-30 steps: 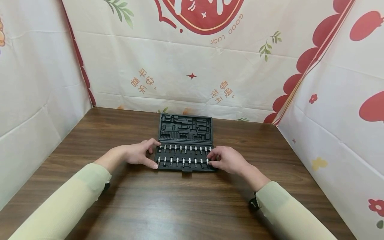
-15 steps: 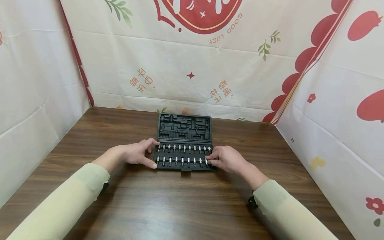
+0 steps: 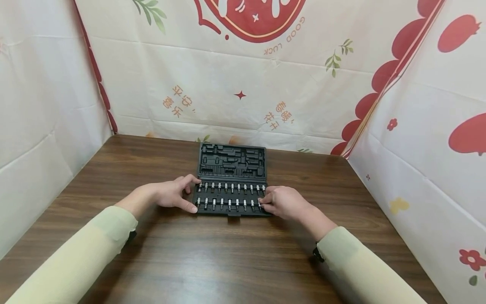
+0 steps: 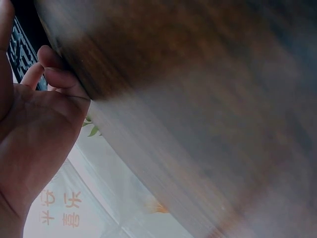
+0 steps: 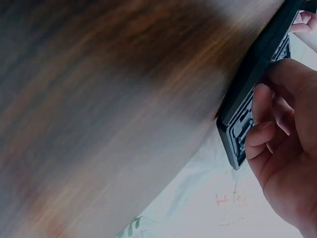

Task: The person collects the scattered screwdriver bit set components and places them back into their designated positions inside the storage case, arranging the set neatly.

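Note:
In the head view a black socket case (image 3: 224, 195) lies open on the table, its moulded lid (image 3: 232, 160) tipped back. Two rows of silver bit sockets fill the base. My right hand (image 3: 284, 202) pinches the bit socket (image 3: 260, 204) at the right end of the front row, which leans slightly. Spread along the case's left side, my left hand (image 3: 174, 194) touches the front corner with its thumb and the hinge end with its index finger. The right wrist view has my curled fingers over the case edge (image 5: 255, 64); the pinched socket is hidden there.
The brown wooden table (image 3: 205, 261) extends around the case. A white printed cloth (image 3: 144, 76) hangs behind it, with more cloth along the left and right sides. Both forearms, in pale sleeves, reach in from the front.
The bit socket at the right end of the front row has gone from upright to slightly tilted between my right fingertips. My left hand stays at the case; the head view has shifted a little.

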### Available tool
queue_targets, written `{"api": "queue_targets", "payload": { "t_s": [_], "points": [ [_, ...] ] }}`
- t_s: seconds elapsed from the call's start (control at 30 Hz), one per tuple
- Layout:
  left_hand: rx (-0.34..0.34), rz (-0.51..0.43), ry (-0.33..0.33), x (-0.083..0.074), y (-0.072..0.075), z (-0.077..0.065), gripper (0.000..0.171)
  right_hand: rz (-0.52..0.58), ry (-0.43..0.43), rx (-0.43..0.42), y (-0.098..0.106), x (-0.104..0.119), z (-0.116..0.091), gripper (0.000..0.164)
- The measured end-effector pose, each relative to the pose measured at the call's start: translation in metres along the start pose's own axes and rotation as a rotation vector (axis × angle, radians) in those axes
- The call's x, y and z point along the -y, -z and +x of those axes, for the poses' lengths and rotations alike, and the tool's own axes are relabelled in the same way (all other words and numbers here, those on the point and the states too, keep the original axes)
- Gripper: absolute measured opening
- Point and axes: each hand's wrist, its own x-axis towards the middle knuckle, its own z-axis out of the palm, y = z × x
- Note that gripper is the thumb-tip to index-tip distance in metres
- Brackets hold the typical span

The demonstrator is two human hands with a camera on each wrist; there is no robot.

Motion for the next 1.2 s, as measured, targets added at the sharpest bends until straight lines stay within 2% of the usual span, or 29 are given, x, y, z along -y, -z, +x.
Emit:
{"api": "queue_targets", "payload": {
  "t_s": [0.1, 0.3, 0.4, 0.6, 0.8, 0.97, 1.2],
  "points": [
    [-0.002, -0.001, -0.001, 0.000, 0.000, -0.001, 0.101, 0.088, -0.043, 0.020, -0.001, -0.004, 0.002, 0.016],
    [-0.006, -0.004, -0.002, 0.000, -0.002, 0.001, 0.101, 0.523, -0.323, 0.080, -0.005, -0.021, 0.005, 0.013],
    [-0.004, 0.000, -0.001, 0.000, -0.003, 0.002, 0.101, 0.625, -0.389, 0.084, -0.007, -0.024, 0.006, 0.009],
    [-0.010, 0.007, 0.009, 0.001, -0.002, 0.001, 0.102, 0.670, -0.427, 0.095, -0.007, -0.022, 0.014, 0.005],
    [-0.014, 0.003, -0.002, -0.001, 0.001, -0.001, 0.102, 0.695, -0.455, 0.120, 0.001, -0.018, 0.019, 0.006],
    [-0.012, 0.005, 0.006, -0.001, 0.002, -0.002, 0.102, 0.656, -0.467, 0.113, 0.004, -0.016, 0.020, 0.006],
    [-0.013, 0.002, 0.000, -0.002, -0.002, 0.000, 0.101, 0.617, -0.485, 0.111, -0.001, -0.017, 0.010, 0.006]
  ]
}}
